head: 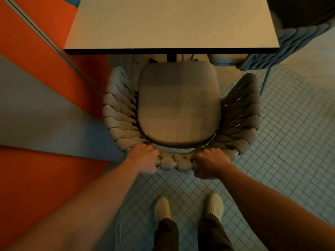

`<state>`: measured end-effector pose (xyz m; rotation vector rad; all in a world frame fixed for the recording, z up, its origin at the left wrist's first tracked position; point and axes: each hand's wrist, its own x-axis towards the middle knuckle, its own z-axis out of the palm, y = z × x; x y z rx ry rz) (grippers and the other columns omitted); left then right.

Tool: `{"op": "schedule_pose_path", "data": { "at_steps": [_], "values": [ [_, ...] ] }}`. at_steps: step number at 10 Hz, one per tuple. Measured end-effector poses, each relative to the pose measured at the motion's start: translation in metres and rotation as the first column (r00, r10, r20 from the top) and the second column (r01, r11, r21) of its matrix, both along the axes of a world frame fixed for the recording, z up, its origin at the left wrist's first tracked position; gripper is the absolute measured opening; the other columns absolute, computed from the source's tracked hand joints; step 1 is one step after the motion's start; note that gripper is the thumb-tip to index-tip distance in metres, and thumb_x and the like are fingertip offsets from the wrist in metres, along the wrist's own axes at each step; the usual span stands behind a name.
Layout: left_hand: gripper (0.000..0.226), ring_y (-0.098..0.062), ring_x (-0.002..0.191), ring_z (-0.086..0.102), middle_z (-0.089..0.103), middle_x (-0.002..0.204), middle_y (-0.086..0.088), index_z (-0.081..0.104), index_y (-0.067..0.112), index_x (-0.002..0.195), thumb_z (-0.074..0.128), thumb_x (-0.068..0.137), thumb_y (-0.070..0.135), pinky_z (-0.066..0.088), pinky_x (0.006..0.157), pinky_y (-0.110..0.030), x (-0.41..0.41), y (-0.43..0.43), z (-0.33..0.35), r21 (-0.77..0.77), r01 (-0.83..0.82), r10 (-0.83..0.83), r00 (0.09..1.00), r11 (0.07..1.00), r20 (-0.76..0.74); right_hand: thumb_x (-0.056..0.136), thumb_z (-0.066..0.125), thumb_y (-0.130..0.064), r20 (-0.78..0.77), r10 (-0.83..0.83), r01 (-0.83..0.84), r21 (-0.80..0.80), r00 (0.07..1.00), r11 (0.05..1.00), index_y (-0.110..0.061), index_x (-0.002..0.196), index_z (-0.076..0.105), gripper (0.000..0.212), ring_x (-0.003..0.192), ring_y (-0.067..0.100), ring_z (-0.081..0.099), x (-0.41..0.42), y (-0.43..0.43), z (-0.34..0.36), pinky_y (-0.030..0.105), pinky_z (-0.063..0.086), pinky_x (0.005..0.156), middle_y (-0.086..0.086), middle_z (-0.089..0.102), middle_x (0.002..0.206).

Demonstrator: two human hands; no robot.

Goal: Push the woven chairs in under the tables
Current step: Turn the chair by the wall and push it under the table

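Holding the grey woven rope chair (117, 113) by its back rim, we are gripping it with our left hand (145, 158) and right hand (210, 163); its seat front is just reaching the pale square table (163, 24).

Small-tiled floor (282, 160) meets orange and grey panels (36, 178) at left under dim light.

No readable text, label or number anywhere
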<state>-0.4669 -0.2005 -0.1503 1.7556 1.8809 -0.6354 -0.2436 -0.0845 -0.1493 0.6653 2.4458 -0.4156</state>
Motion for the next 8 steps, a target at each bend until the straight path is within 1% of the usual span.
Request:
{"op": "schedule_pose_path", "data": {
  "at_steps": [1, 2, 3, 4, 5, 6, 7, 8],
  "values": [
    [0.043, -0.027, 0.097, 0.065, 0.07, 0.106, -0.003, 0.067, 0.025, 0.115, 0.064, 0.08, 0.05, 0.048, 0.079, -0.039, -0.001, 0.004, -0.005, 0.007, 0.01, -0.01, 1.0, 1.0, -0.002, 0.081, 0.06, -0.05, -0.004, -0.017, 0.017, 0.001, 1.0, 1.0, -0.037, 0.119, 0.061, 0.04, 0.095, 0.023, 0.065, 0.0, 0.004, 0.0, 0.032, 0.043, 0.075, -0.003, 0.069, 0.103],
    [0.044, -0.026, 0.097, 0.065, 0.071, 0.106, -0.001, 0.066, 0.029, 0.116, 0.063, 0.078, 0.05, 0.047, 0.078, -0.038, -0.001, 0.002, -0.008, 0.014, 0.0, 0.0, 1.0, 1.0, 0.011, 0.084, 0.059, -0.052, 0.005, -0.038, 0.038, -0.023, 0.999, 0.999, -0.036, 0.122, 0.06, 0.041, 0.096, 0.021, 0.065, 0.0, 0.002, 0.0, 0.033, 0.047, 0.077, -0.003, 0.069, 0.106],
    [0.043, -0.023, 0.097, 0.065, 0.07, 0.107, 0.002, 0.063, 0.032, 0.116, 0.063, 0.077, 0.051, 0.047, 0.079, -0.038, 0.0, -0.002, -0.004, 0.021, -0.025, 0.024, 0.998, 0.999, 0.053, 0.083, 0.062, -0.061, 0.019, -0.068, 0.069, -0.048, 0.997, 0.996, -0.034, 0.127, 0.057, 0.052, 0.102, 0.021, 0.064, 0.0, -0.001, 0.005, 0.036, 0.051, 0.084, -0.003, 0.067, 0.114],
    [0.052, -0.023, 0.106, 0.062, 0.067, 0.115, 0.003, 0.06, 0.032, 0.122, 0.065, 0.077, 0.056, 0.043, 0.088, -0.04, 0.001, -0.009, 0.011, 0.029, -0.08, 0.076, 0.988, 0.996, 0.133, 0.084, 0.058, -0.066, 0.04, -0.094, 0.097, -0.085, 0.995, 0.992, -0.032, 0.133, 0.052, 0.06, 0.108, 0.023, 0.062, -0.003, -0.007, 0.016, 0.039, 0.052, 0.088, 0.001, 0.064, 0.122],
    [0.061, -0.021, 0.111, 0.06, 0.065, 0.122, 0.005, 0.059, 0.031, 0.127, 0.059, 0.078, 0.066, 0.045, 0.094, -0.041, -0.001, -0.019, 0.03, 0.056, -0.135, 0.122, 0.975, 0.989, 0.188, 0.085, 0.056, -0.067, 0.046, -0.108, 0.113, -0.119, 0.993, 0.987, -0.031, 0.133, 0.052, 0.06, 0.106, 0.021, 0.063, -0.008, -0.011, 0.032, 0.04, 0.053, 0.087, 0.001, 0.065, 0.121],
    [0.065, -0.022, 0.121, 0.055, 0.061, 0.133, 0.003, 0.057, 0.029, 0.133, 0.056, 0.082, 0.068, 0.044, 0.101, -0.044, -0.003, -0.03, 0.051, 0.061, -0.186, 0.168, 0.96, 0.981, 0.225, 0.086, 0.058, -0.064, 0.03, -0.149, 0.152, -0.149, 0.988, 0.977, -0.031, 0.133, 0.053, 0.057, 0.104, 0.02, 0.063, -0.013, -0.016, 0.056, 0.039, 0.054, 0.086, -0.001, 0.066, 0.12],
    [0.069, -0.023, 0.137, 0.045, 0.049, 0.151, 0.001, 0.05, 0.025, 0.145, 0.056, 0.089, 0.064, 0.037, 0.111, -0.042, -0.004, -0.038, 0.074, 0.064, -0.274, 0.247, 0.928, 0.96, 0.279, 0.084, 0.056, -0.067, 0.03, -0.145, 0.148, -0.149, 0.989, 0.978, -0.032, 0.134, 0.053, 0.061, 0.111, 0.025, 0.062, -0.02, -0.016, 0.075, 0.041, 0.051, 0.09, 0.002, 0.064, 0.124],
    [0.068, -0.024, 0.142, 0.04, 0.043, 0.157, 0.0, 0.046, 0.023, 0.148, 0.056, 0.092, 0.06, 0.034, 0.113, -0.039, 0.004, -0.045, 0.094, 0.067, -0.373, 0.337, 0.892, 0.925, 0.301, 0.082, 0.053, -0.074, 0.014, -0.112, 0.113, -0.16, 0.994, 0.981, -0.034, 0.137, 0.051, 0.068, 0.114, 0.026, 0.062, -0.027, -0.016, 0.088, 0.042, 0.051, 0.09, 0.003, 0.064, 0.128]
  ]
}}
